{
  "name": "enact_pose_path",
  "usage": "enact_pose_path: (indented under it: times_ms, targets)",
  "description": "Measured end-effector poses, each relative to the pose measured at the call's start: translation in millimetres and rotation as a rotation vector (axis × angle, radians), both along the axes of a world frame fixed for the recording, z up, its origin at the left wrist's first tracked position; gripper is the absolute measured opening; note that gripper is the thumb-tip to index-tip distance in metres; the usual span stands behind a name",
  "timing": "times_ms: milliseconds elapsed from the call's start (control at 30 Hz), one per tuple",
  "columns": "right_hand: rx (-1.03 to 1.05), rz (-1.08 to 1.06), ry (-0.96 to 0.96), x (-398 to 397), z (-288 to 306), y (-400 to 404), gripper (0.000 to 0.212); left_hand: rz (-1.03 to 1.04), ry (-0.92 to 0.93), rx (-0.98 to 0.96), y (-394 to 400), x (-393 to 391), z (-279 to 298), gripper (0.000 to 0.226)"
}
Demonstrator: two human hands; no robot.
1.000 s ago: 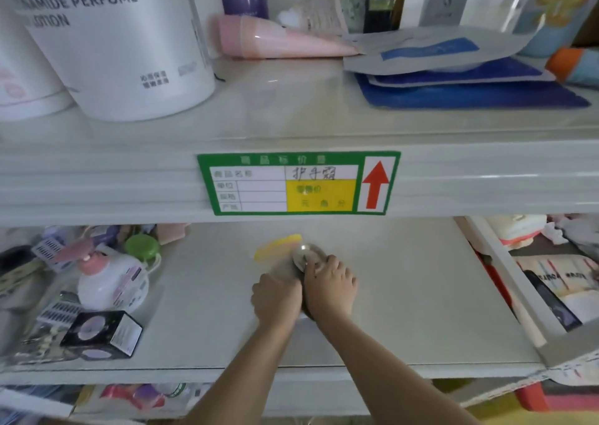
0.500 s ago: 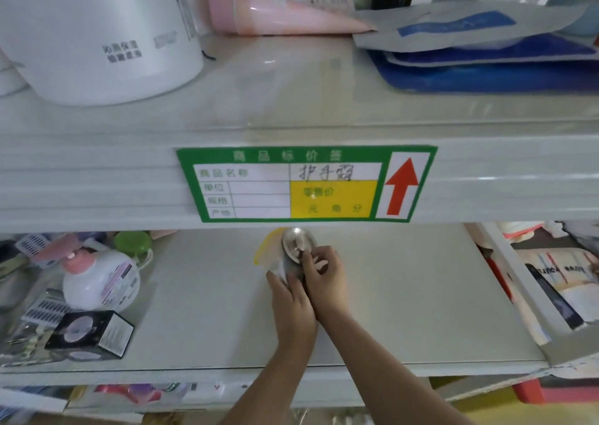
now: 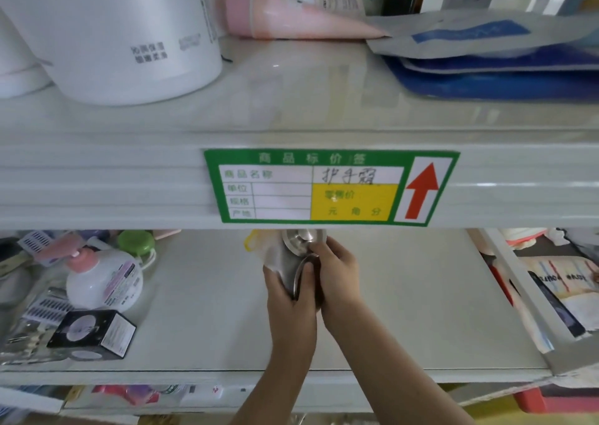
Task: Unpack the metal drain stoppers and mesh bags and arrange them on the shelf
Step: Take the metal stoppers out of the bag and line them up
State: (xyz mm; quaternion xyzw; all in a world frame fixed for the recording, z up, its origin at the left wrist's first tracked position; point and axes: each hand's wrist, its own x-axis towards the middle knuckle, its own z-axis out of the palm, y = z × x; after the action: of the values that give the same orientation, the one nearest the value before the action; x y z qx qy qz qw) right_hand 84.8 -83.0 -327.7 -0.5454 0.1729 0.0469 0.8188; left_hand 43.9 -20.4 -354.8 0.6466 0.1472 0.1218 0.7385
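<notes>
Both hands are over the middle of the lower white shelf (image 3: 405,311). My left hand (image 3: 288,298) grips a clear plastic packet with a yellow top (image 3: 259,246). My right hand (image 3: 337,269) is closed on a round shiny metal drain stopper (image 3: 301,241), which sticks partly out of the packet. The stopper's far edge is hidden behind the upper shelf's front lip. A second metal rim (image 3: 299,278) shows between my hands. No mesh bag can be told apart.
A green price label (image 3: 330,186) is on the upper shelf's lip. On the lower shelf's left are a pink-capped pump bottle (image 3: 103,275), a black box (image 3: 94,332) and small packets. White tubs, a pink tube and blue pouches fill the upper shelf.
Both hands rose off the shelf with the packet. The stopper has come further out of the packet and is now up near the upper shelf's lip. The view moved closer.
</notes>
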Motion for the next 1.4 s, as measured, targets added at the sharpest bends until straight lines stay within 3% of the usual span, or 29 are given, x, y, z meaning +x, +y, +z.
enact_pose_path:
  times_ms: [167, 400, 600, 767, 867, 1000, 1267, 1400]
  targets:
    - [0.084, 0.068, 0.036, -15.0, 19.5, -12.6, 0.012, 0.023, -0.032, -0.021, 15.7, -13.4, 14.2, 0.038]
    - [0.092, 0.142, 0.03, -43.9, 26.4, -23.7, 0.028, 0.039, -0.039, -0.189, 23.3, -45.1, 20.2, 0.03]
    - [0.168, 0.092, 0.064, -53.5, 15.7, -29.2, 0.006, 0.132, 0.088, -0.334, 45.5, -76.9, 4.7, 0.03]
    - [-0.096, 0.098, 0.091, -16.5, 4.8, -40.1, 0.012, 0.209, 0.158, -0.419, 64.0, -106.1, -10.7, 0.029]
    - [-0.27, 0.138, 0.101, 17.6, -7.4, -28.2, 0.016, 0.175, 0.147, -0.386, 71.2, -120.7, -15.3, 0.05]
    - [-0.443, 0.191, 0.127, 49.4, -22.4, -4.0, 0.01, 0.117, 0.122, -0.351, 78.7, -131.2, -16.1, 0.06]
    - [-0.662, 0.206, 0.212, 81.8, -49.5, 13.7, 0.004, 0.003, 0.037, -0.263, 84.8, -137.8, 0.7, 0.082]
    - [-0.741, 0.157, 0.208, 94.7, -63.4, 11.9, 0.011, -0.028, 0.053, -0.305, 86.0, -131.9, 1.5, 0.077]
